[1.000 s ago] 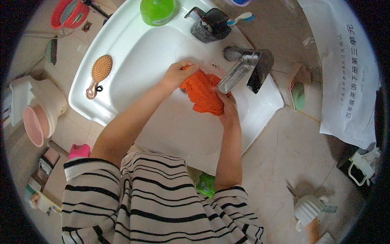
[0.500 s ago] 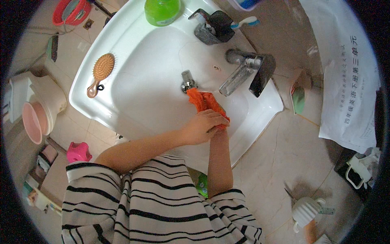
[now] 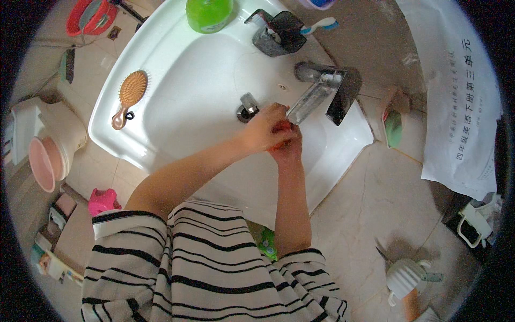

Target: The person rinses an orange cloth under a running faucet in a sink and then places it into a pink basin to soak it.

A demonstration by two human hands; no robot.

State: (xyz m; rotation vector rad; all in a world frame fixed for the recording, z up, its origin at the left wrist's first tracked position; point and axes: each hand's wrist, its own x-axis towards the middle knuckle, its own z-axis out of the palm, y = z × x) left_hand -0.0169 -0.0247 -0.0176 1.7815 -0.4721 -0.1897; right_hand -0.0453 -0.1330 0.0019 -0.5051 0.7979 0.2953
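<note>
Both hands are pressed together over the white washbasin (image 3: 182,107), just under the spout of the faucet (image 3: 316,99). My left hand (image 3: 264,129) is curled over an orange cloth (image 3: 282,127), most of which is hidden between the palms. From the right, my right hand (image 3: 289,149) closes round the same cloth, its fingers partly covered by the left. Beside the left fingertips, the metal drain plug (image 3: 249,103) stands tilted in the drain hole.
A wooden hairbrush (image 3: 132,91) lies on the basin's left rim. At the back stand a green bottle (image 3: 209,15) and a black holder (image 3: 276,37) with a blue-and-white toothbrush (image 3: 322,24). A printed white sheet (image 3: 461,107) hangs at the right.
My hands have moved up and closer to the faucet. The orange cloth, which hung spread toward the drain, is now bunched up between both hands.
</note>
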